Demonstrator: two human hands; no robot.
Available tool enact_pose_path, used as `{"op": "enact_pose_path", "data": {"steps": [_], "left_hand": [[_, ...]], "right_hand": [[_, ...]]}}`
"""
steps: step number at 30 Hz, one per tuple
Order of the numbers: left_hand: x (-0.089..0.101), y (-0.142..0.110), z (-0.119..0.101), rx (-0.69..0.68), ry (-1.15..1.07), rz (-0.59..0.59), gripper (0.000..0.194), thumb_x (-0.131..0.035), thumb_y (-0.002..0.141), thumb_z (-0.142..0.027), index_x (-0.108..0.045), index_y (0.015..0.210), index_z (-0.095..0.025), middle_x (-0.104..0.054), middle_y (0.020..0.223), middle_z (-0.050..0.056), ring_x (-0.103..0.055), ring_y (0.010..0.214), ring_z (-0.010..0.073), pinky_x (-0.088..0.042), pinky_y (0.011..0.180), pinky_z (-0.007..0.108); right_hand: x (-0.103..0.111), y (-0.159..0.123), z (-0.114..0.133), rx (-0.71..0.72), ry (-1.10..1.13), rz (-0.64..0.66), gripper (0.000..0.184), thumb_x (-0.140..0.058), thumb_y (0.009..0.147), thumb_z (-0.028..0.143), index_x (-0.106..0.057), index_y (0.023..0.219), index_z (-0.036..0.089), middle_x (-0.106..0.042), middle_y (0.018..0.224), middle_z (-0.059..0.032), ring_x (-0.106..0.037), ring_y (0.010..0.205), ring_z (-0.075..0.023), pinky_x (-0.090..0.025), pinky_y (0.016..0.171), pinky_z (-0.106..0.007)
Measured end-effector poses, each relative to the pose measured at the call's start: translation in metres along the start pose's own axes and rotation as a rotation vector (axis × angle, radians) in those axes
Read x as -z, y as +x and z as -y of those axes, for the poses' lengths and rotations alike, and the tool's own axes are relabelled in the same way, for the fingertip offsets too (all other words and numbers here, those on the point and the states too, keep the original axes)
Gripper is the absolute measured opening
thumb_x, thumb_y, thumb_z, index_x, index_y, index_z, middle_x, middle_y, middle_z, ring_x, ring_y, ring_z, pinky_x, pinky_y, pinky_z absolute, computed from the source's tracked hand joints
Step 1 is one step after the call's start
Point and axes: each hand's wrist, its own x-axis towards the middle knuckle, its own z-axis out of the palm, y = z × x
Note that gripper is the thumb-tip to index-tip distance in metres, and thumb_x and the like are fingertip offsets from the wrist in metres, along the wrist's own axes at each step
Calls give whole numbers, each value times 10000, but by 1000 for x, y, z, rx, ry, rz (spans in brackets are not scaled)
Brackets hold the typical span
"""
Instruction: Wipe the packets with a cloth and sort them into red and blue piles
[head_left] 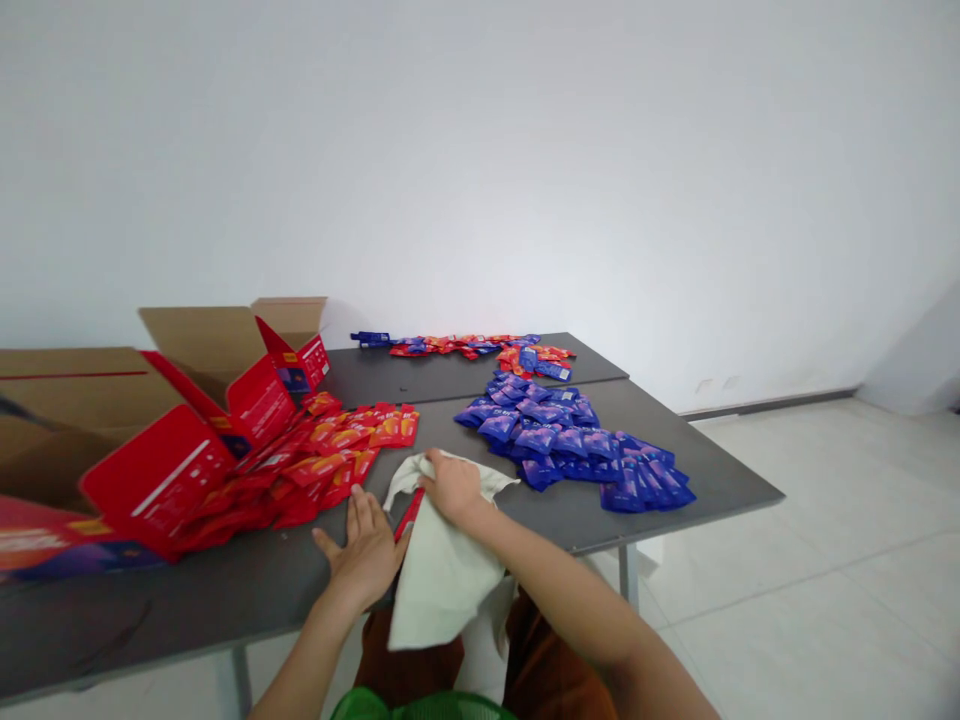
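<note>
An off-white cloth (442,580) drapes over the near edge of the table and hangs down toward my lap; whether it is a bag, I cannot tell. My right hand (452,487) is closed on its upper part. Just left of those fingers, a narrow red piece (407,517), like a packet, shows against the cloth, mostly covered. My left hand (365,552) rests by the table edge with its fingers spread, its thumb close to the red piece. Ahead of it lies a heap of red packets (322,460). Overlapping blue packets (555,437) lie to the right of the cloth.
Open cardboard boxes with red outsides (161,475) stand along the left of the dark table (427,425). More red and blue packets (465,345) lie at the far end, near the white wall (525,180). A green mesh item (420,706) is at my lap.
</note>
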Motion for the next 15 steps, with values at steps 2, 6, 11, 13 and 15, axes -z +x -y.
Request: {"op": "enact_pose_path", "data": {"steps": [2, 6, 11, 13, 15], "left_hand": [[0, 2, 0, -5, 4, 47, 731, -181, 930, -446, -181, 1467, 49, 92, 1530, 262, -16, 1444, 361, -1, 986, 762], [-3, 8, 3, -2, 21, 99, 758, -173, 924, -482, -132, 1478, 33, 72, 1536, 254, 34, 1441, 371, 17, 949, 790], [-14, 16, 6, -5, 63, 109, 752, -222, 902, -549, -235, 1490, -81, 70, 1552, 205, 84, 1434, 378, 25, 939, 796], [-14, 17, 6, -6, 82, 102, 756, -205, 903, -553, -251, 1484, -71, 46, 1552, 211, 91, 1431, 383, 48, 936, 794], [-10, 15, 5, -8, 101, 110, 778, -190, 902, -558, -230, 1485, -44, 30, 1549, 219, 96, 1427, 393, 75, 932, 793]], "right_hand": [[0, 9, -1, -29, 0, 1, 362, -510, 914, 367, -498, 1231, 193, -684, 1045, -135, -650, 970, -255, -471, 774, -359], [-4, -1, 2, 72, 27, 32, 309, -578, 871, 383, -575, 1143, 237, -696, 1029, -93, -651, 964, -239, -468, 785, -339], [-3, -18, 5, 218, 64, 122, 328, -678, 746, 551, -662, 999, 343, -717, 954, 17, -661, 921, -189, -468, 755, -269], [1, -10, 3, 150, 64, 142, 359, -673, 726, 596, -677, 979, 342, -719, 944, 8, -662, 918, -200, -471, 728, -266], [5, 2, 3, 77, 50, 140, 383, -653, 744, 597, -679, 1006, 319, -717, 963, -26, -661, 926, -224, -474, 720, -284]]}}
